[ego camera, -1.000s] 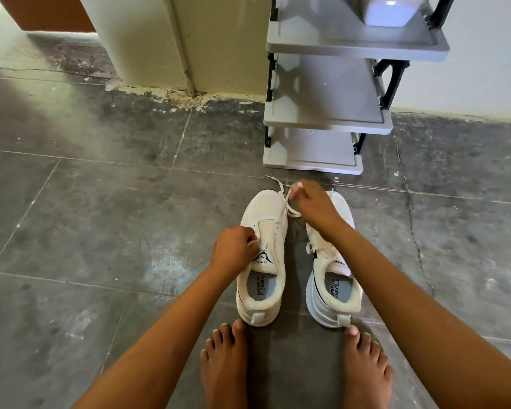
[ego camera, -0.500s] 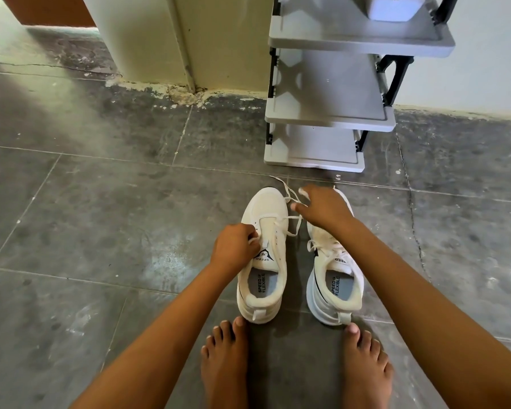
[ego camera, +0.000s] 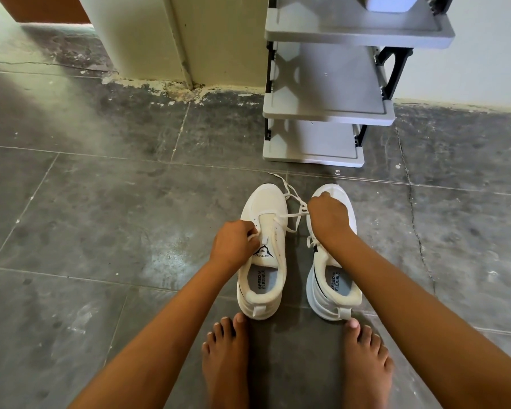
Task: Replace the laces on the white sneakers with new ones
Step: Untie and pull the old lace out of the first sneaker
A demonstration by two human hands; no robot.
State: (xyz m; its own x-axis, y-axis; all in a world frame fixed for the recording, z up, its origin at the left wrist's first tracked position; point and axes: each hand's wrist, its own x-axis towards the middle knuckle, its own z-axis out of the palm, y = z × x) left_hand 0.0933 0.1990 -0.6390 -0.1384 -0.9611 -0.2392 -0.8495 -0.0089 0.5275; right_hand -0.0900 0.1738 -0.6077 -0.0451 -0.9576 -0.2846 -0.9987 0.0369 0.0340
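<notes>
Two white sneakers stand side by side on the floor, toes pointing away from me. The left sneaker [ego camera: 266, 208] has a loosened white lace [ego camera: 292, 215] running out across its eyelets to the right. My left hand [ego camera: 233, 243] grips that sneaker's left eyelet edge, pinching a bit of lace. My right hand [ego camera: 328, 219] pinches the lace strand and hovers over the right sneaker [ego camera: 334, 287], hiding its front. A loose lace end [ego camera: 278, 178] trails on the floor past the toes.
A grey shelf rack [ego camera: 328, 113] stands just beyond the sneakers, against a pale wall. A cream pillar [ego camera: 160, 39] rises at the back left. My bare feet [ego camera: 224, 361] stand right behind the heels. The floor is dark grey tile [ego camera: 86, 216].
My right hand has come back toward me from over the toes, drawing the lace sideways through the left sneaker's eyelets. My left hand stays on the left sneaker.
</notes>
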